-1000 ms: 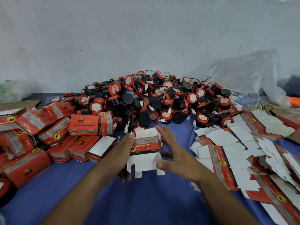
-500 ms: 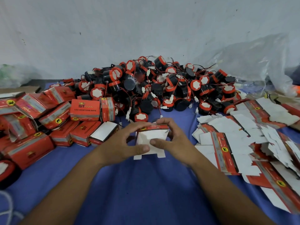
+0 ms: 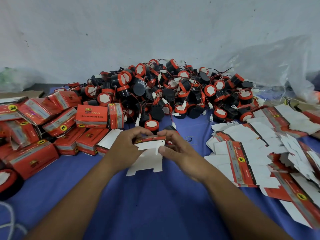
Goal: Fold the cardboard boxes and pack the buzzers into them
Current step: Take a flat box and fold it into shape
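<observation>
Left hand (image 3: 127, 146) and right hand (image 3: 176, 149) both pinch one half-folded cardboard box (image 3: 149, 153), fingers curled over its top edge

Glossy red cardboard boxes (image 3: 91, 116), matt white inside, lie left of the black-and-orange plastic buzzer heap (image 3: 173, 94) on smooth blue cloth (image 3: 155, 205).

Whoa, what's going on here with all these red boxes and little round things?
A person is folding a small red-and-white cardboard box, gripping it with the left hand and the right hand above the blue cloth; its white flaps are not closed yet. Behind lies a heap of black-and-red round buzzers with wires. Folded red boxes are piled on the left; flat unfolded cartons lie on the right.
</observation>
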Demonstrator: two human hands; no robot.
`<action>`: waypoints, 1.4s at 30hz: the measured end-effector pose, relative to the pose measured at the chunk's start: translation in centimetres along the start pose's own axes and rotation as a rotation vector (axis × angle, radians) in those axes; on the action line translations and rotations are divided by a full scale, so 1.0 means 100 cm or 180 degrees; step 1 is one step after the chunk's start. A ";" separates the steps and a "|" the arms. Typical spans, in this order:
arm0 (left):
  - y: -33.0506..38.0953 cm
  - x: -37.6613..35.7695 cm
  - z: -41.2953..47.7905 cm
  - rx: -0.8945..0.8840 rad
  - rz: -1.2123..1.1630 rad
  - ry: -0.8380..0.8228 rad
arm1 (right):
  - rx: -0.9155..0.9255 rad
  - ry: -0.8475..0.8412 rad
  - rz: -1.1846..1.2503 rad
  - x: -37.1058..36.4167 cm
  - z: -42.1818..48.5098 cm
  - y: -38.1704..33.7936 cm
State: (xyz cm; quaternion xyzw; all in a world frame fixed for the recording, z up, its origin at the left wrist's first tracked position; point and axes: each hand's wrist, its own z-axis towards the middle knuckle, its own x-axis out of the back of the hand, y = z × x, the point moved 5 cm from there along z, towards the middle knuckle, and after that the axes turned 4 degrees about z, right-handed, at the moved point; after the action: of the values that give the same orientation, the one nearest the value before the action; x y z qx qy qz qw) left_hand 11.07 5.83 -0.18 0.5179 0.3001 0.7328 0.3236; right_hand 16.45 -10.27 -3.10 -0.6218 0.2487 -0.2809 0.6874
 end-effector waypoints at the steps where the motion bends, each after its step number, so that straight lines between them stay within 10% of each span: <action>1: 0.000 0.000 0.000 0.0028 -0.0019 0.0026 | 0.0024 0.0028 0.0007 0.000 0.000 0.001; 24: 0.017 -0.020 0.000 0.0393 -0.1680 -0.0817 | 0.0302 0.0443 0.1067 0.011 0.002 -0.009; 29: 0.030 -0.018 -0.008 -0.0452 -0.0724 -0.1186 | 0.0250 0.0859 0.1348 0.018 0.004 -0.002; 42: 0.033 -0.016 -0.010 -0.0417 -0.0968 0.0023 | 0.0847 0.1249 0.0443 0.008 -0.002 -0.010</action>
State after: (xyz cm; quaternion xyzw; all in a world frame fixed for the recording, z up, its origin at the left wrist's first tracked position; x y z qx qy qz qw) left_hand 10.03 2.51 1.19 0.4418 0.3278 0.6952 0.4627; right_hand 16.81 -11.02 -2.11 -0.4407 0.3806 -0.3786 0.7195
